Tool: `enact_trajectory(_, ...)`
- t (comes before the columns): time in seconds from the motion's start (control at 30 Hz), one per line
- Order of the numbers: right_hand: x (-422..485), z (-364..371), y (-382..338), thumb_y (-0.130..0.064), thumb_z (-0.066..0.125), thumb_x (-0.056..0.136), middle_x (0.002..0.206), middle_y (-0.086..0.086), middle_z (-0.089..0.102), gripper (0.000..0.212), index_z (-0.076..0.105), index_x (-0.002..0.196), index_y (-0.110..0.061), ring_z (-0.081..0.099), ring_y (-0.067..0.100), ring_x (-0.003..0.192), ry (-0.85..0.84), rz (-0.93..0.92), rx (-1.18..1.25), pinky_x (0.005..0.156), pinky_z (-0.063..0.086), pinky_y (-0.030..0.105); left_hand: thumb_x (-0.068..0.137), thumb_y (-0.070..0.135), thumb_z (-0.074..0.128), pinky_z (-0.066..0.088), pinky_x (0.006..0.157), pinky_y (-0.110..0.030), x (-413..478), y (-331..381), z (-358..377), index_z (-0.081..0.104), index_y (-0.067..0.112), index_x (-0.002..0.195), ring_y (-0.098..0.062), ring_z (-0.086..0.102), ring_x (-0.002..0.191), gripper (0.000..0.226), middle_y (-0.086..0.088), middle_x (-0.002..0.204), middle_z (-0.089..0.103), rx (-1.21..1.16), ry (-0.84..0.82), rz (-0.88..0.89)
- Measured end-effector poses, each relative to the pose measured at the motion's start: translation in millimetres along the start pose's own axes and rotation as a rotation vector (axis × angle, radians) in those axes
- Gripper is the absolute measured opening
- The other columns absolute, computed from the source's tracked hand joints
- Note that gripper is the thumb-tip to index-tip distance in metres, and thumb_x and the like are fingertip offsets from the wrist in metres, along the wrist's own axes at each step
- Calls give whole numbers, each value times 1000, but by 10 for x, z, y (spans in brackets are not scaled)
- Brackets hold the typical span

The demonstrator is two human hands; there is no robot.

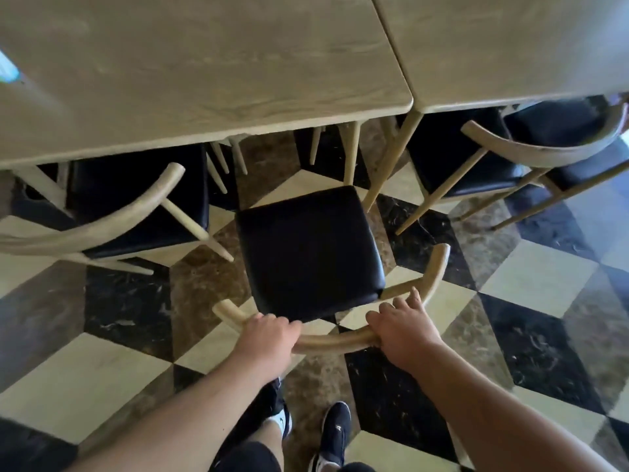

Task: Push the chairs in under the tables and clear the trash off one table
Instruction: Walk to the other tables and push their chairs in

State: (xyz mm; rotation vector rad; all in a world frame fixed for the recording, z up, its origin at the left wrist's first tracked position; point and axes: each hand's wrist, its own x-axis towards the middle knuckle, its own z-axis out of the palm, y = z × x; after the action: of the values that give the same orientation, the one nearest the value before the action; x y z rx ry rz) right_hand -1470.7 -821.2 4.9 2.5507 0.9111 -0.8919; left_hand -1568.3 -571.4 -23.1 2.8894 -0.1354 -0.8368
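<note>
A chair with a black padded seat point(308, 250) and a curved pale wooden backrest point(335, 340) stands in front of me, pulled out from the left table point(204, 80). The seat's front edge sits just short of the table edge. My left hand point(267, 338) grips the backrest on its left part. My right hand point(403, 327) grips it on the right part, fingers spread over the rail. A second table point(510, 46) butts against the first on the right.
Another black-seated chair point(136, 195) stands partly under the left table. Two more chairs point(476, 155) sit at the right table. Table legs point(391, 158) stand beside the held chair's seat. The floor is checkered tile point(537, 277). My shoes point(335, 434) are below.
</note>
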Motion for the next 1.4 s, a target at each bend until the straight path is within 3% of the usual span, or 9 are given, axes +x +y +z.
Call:
enact_trajectory(0.1, 251, -218, -85, -31, 54, 103, 134, 3, 63, 32, 57, 134, -29, 49, 33, 137, -7, 21, 2, 124, 9, 70, 92, 20, 70, 42, 97, -41, 111, -459, -114, 59, 26, 103, -26, 63, 100, 17, 4, 98, 66, 11, 28, 1)
enact_trajectory(0.23, 553, -480, -185, -33, 55, 103, 131, 0, 64, 27, 61, 129, -30, 52, 31, 135, 1, 27, 6, 124, 14, 68, 92, 12, 67, 40, 100, -41, 335, -828, -248, 58, 25, 105, -27, 61, 101, 21, 2, 101, 64, 47, 59, 5)
enact_trajectory(0.77, 1646, -1327, 332, -27, 60, 101, 136, 0, 63, 33, 58, 134, -31, 53, 28, 135, 46, -59, 26, 124, 20, 63, 100, 23, 68, 41, 112, -46, 1278, -1364, -1104, 59, 24, 116, -26, 62, 108, 19, 1, 107, 66, 102, 23, -59)
enact_trajectory(1.07, 2252, -1649, 691, -25, 52, 100, 126, -1, 65, 29, 55, 129, -30, 56, 30, 124, 86, -109, 10, 121, 23, 60, 98, 19, 67, 18, 127, -49, 1825, -1534, -1485, 59, 28, 126, -25, 58, 118, 31, 2, 112, 65, 105, -13, -186)
enact_trajectory(1.2, 2421, -1753, 643, -20, 52, 98, 129, -1, 64, 36, 54, 133, -30, 55, 30, 127, 70, -118, -2, 121, 21, 60, 96, 18, 69, 17, 127, -50, 1951, -1698, -1589, 59, 29, 129, -25, 57, 120, 36, 2, 115, 65, 115, -27, -190)
enact_trajectory(1.4, 2667, -1878, 518, -23, 55, 99, 131, 1, 64, 39, 53, 137, -28, 55, 30, 131, 83, -18, -9, 123, 22, 63, 98, 16, 66, 21, 126, -55, 2156, -1964, -1729, 60, 26, 122, -28, 56, 120, 26, -1, 111, 65, 108, -24, -158)
